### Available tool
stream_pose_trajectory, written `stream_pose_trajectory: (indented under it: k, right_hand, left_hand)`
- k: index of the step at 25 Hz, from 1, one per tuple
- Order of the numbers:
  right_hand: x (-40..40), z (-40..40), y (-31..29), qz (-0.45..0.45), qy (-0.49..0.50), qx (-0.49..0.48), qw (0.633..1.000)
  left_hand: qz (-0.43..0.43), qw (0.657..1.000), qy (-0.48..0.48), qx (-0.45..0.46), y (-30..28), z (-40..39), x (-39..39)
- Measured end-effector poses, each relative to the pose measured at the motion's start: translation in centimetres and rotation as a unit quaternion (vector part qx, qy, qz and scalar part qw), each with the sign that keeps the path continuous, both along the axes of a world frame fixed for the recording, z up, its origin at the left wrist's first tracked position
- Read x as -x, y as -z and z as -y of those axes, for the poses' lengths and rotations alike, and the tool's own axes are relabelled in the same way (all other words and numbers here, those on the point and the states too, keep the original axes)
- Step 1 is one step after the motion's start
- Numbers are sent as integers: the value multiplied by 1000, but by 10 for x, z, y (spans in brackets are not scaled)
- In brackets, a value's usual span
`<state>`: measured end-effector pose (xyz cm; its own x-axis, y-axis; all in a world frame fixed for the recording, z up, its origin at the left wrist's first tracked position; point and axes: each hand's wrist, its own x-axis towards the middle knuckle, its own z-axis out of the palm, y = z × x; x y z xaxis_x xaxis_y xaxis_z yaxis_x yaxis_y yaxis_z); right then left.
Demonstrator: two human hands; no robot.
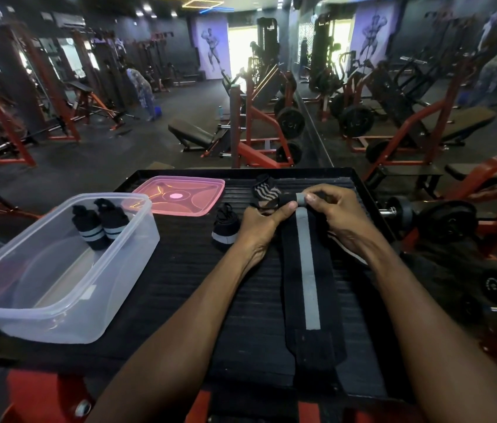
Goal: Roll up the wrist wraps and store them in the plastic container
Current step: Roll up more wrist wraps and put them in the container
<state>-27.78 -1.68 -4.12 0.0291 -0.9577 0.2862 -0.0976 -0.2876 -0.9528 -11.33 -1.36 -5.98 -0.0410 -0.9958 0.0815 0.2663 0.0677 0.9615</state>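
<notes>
A long black wrist wrap (308, 270) with a grey centre stripe lies flat on the black ribbed platform (198, 270), running from the near edge away from me. My left hand (264, 219) and my right hand (337, 210) both pinch its far end, which is curled into a small roll. A rolled wrap (226, 228) lies just left of my left hand. Beyond my hands sits a striped wrap (265, 189). The clear plastic container (6, 288) stands at the left with two rolled wraps (99, 222) inside.
The pink lid (180, 195) lies flat behind the container. Part of another striped wrap peeks out under my right wrist. Dumbbells and weight plates (448, 221) sit to the right of the platform. Red gym machines fill the room beyond.
</notes>
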Motion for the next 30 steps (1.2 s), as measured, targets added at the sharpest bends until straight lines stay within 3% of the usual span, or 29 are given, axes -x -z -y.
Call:
stream_pose_trajectory:
  k: [3, 5, 12, 15, 21, 27, 30]
  right_hand:
    - [0, -1, -1, 25, -4, -9, 1000]
    - [-2, -3, -2, 27, -9, -5, 1000]
    - [-3, -3, -4, 58, -26, 3, 998]
    - [-3, -4, -5, 89, -33, -10, 995]
    - [-5, -1, -3, 141, -63, -51, 987]
    - [-3, 5, 2, 153, -37, -79, 984]
    - [-1, 6, 5, 137, -26, -84, 987]
  left_hand:
    - [29, 997, 36, -62, 2, -4, 5]
    - [-1, 995, 40, -96, 2, -6, 9]
    - [22, 998, -63, 19, 9, -2, 10]
    - [44, 994, -101, 21, 5, -4, 9]
    - [-107, 986, -85, -96, -5, -3, 11]
    - [-164, 984, -46, -50, -5, 0, 4]
    - [-130, 990, -19, -43, 2, 2, 10]
